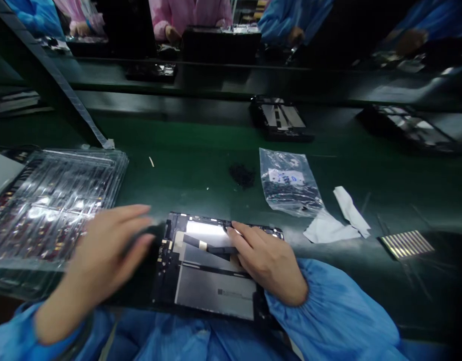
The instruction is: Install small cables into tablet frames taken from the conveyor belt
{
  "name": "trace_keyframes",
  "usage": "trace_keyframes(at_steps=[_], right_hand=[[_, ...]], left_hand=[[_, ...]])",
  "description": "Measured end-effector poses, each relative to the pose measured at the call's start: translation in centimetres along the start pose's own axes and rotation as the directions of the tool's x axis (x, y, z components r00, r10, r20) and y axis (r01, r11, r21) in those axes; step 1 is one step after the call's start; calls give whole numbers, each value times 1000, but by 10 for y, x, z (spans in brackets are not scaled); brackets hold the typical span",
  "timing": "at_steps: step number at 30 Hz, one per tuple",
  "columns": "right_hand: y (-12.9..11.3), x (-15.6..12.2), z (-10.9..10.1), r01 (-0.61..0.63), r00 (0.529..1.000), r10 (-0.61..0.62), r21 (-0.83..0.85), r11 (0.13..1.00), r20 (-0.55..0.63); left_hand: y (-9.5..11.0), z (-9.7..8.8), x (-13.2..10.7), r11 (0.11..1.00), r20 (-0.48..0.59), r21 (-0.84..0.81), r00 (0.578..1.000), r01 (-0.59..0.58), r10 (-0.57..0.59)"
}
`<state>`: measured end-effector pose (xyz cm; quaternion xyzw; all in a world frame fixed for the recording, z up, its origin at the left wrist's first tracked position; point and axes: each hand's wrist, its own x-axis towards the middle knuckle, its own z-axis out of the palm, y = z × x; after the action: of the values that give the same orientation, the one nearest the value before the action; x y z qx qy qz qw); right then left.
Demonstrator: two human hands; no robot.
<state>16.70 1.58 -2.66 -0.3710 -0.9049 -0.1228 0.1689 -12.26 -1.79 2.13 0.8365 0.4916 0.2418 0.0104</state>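
An opened tablet point(215, 286) lies face down before me, its inner side showing silver battery panels, a circuit board on the left and a black ribbon cable point(221, 249) across the middle. My right hand point(266, 255) rests over its upper right part. The fingertips are drawn together near the top edge, and a small dark piece shows there, too unclear to name. Just left of the tablet is my left hand point(103, 250), raised and smeared by motion. Its fingers look bent, with a dark blurred shape between thumb and forefinger; whether it is held cannot be told.
Stacked clear plastic trays point(61, 200) with small parts stand at left. Beyond the tablet lie a pile of black bits point(242, 174), a labelled plastic bag point(291, 183) and white wipes point(336, 225). A striped gold piece point(407, 244) lies right. More devices point(281, 118) and co-workers are across.
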Motion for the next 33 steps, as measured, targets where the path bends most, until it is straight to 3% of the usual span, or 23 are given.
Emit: trace_keyframes(at_steps=[4, 6, 9, 16, 21, 33], right_hand=[[-1, 2, -2, -14, 1000, 14, -8, 1000, 0], [-2, 3, -2, -15, 1000, 16, -9, 1000, 5], [-2, 3, -3, -14, 1000, 14, -15, 1000, 4], [-1, -2, -13, -17, 999, 17, 5, 1000, 33], [5, -18, -23, -27, 998, 26, 20, 999, 48], [6, -29, -11, -42, 999, 42, -5, 999, -35]], left_hand=[[21, 54, 43, 950, 160, -110, 938, -294, 309], [29, 73, 53, 932, 192, -147, 915, -330, 354], [31, 86, 56, 920, 243, -195, 892, -339, 380], [24, 90, 55, 934, 296, -185, 889, -305, 349], [24, 91, 54, 923, 277, -154, 882, -352, 382], [25, 90, 54, 896, 280, -40, 856, -442, 435]])
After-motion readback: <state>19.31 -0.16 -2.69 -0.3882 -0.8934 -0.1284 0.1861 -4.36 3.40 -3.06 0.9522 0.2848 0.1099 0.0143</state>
